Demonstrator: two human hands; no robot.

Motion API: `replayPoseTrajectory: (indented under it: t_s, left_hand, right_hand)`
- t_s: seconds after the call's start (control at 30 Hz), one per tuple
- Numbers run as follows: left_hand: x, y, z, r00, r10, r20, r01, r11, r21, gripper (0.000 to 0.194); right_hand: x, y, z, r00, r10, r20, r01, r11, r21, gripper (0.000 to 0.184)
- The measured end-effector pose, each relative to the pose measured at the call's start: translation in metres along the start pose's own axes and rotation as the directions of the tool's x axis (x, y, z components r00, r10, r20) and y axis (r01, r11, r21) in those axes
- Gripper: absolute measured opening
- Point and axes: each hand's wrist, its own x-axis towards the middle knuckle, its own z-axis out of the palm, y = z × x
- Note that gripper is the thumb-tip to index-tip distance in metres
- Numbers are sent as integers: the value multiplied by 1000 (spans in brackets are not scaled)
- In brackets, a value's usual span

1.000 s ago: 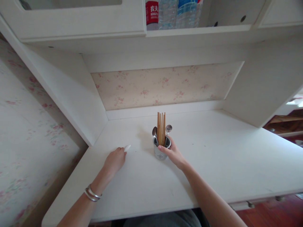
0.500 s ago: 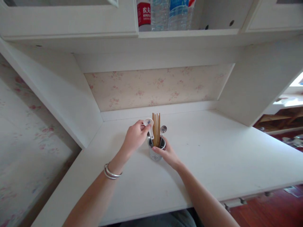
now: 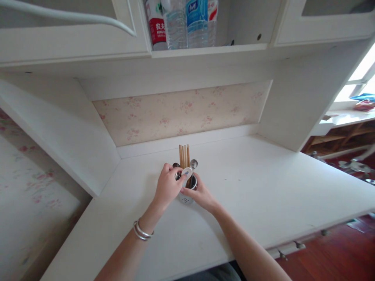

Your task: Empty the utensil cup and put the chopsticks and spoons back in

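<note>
Since a sec ago, my left hand (image 3: 167,187) has come off the desktop w/ the white ceramic spoon (image 3: 186,174) and now stands at the metal utensil cup (image 3: 187,192), spoon handle-down inside it, bowl up at the rim. Left fingers are curled round the spoon's handle, pinching it; silver bangles (image 3: 142,231) sit on that wrist. My right hand (image 3: 199,195) wraps the cup's near-right side, thumb on the rim, gripping it.

Cup stands upright on the white desk (image 3: 263,187), about mid-depth, just ahead of both hands; left hand is on its left, right hand on its right & slightly nearer me. Spoon's long axis runs near vertical, leaning a bit toward me. Same cup holds wooden chopsticks (image 3: 184,155) standing tall at the back and a metal spoon (image 3: 193,164) to the right; another dark spoon head shows at left, partly hidden by my fingers.

Room: desk is bare to the right & toward the front edge, so plenty of space to pull either hand back. Left side is boxed by the slanting cabinet wall (image 3: 73,132); back is shut by a floral panel (image 3: 181,113). Overhead shelf w/ water bottles (image 3: 187,21) sits well above.
</note>
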Motion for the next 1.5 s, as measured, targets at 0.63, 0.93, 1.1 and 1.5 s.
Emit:
replayPoseTrajectory:
  t_s: [0.63,0.93,1.1,1.5]
  left_hand:
    - [-36,-62,11,909,-393,139,407,763,-503,32]
    - [-45,-76,30,873,-364,324,483,735,-476,25]
    - [-47,-76,31,878,-329,347,463,764,-448,23]
    - [-49,-78,33,903,-300,309,406,830,-382,25]
  right_hand:
    - [17,2,-25,997,-25,-74,22,999,-47,74]
    - [77,4,-144,811,-109,-574,-130,924,-360,83]
    - [77,8,-180,781,-119,-613,-172,903,-393,74]
    - [64,8,-176,850,-130,-511,-61,939,-339,70]
